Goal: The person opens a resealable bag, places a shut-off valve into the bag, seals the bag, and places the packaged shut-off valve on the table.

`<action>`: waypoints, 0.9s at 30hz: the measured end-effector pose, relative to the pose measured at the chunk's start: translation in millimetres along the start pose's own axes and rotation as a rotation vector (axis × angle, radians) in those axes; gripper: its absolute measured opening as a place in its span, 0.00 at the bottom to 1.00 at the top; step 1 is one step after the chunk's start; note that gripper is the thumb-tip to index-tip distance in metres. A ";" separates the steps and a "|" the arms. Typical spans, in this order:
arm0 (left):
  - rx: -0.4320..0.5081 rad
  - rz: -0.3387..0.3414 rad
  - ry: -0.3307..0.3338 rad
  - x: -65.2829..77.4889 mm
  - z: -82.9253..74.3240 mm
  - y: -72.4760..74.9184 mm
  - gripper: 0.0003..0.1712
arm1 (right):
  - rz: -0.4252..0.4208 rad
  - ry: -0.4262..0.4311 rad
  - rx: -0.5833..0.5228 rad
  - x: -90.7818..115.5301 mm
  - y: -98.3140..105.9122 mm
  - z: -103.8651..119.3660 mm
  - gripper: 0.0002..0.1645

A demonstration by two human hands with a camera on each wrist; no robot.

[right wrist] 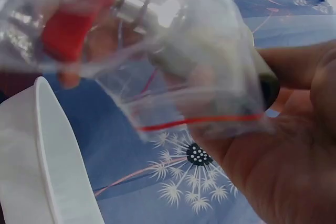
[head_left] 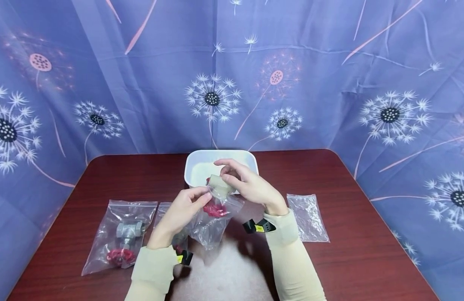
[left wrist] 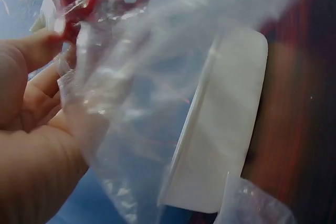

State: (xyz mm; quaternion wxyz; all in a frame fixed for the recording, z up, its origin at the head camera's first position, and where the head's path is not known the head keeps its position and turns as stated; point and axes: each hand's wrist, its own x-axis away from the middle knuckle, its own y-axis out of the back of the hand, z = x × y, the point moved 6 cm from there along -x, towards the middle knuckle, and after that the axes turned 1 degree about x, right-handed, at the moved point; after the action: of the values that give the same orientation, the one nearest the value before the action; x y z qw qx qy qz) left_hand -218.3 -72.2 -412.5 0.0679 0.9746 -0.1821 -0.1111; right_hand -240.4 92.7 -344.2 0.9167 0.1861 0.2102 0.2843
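In the head view a valve [head_left: 218,184] with a pale metal body and a red handwheel [head_left: 215,209] is partly inside a clear zip bag [head_left: 206,235], above the table's middle. My right hand [head_left: 252,186] grips the end of the body, thumb on the near side. From the lower left, my left hand [head_left: 184,208] pinches the bag by the valve. The right wrist view shows the bag's red zip line [right wrist: 202,121] across the bag mouth, beside the right thumb. Seen from the left wrist, the bag [left wrist: 136,114] hangs past the left fingers.
A white plastic bin [head_left: 187,173] stands behind the hands, with something red at its near edge. On the left lies a bagged valve [head_left: 129,230]; a second bag [head_left: 162,209] is partly hidden by my left arm. A flat clear bag [head_left: 308,217] lies at right.
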 end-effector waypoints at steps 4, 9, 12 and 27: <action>0.033 -0.090 -0.019 0.2 -1.3 3.7 0.11 | -0.006 -0.028 0.007 0.6 2.6 0.1 0.22; 0.103 -0.190 0.033 1.0 0.1 8.1 0.13 | -0.044 -0.080 -0.019 -0.5 5.9 -4.7 0.17; 0.148 -0.211 0.063 0.9 0.3 7.4 0.14 | -0.072 -0.120 -0.005 -1.9 5.9 -9.3 0.14; 0.171 -0.243 0.110 -0.2 -0.3 6.0 0.15 | -0.025 -0.137 -0.003 -4.0 -3.1 -8.1 0.06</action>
State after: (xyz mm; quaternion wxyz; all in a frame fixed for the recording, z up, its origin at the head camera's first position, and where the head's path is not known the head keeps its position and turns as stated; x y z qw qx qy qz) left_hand -220.4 -77.7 -411.1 -0.0195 0.9963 -0.0676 -0.0491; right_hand -246.0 89.8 -351.4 0.9328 0.2011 0.1487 0.2596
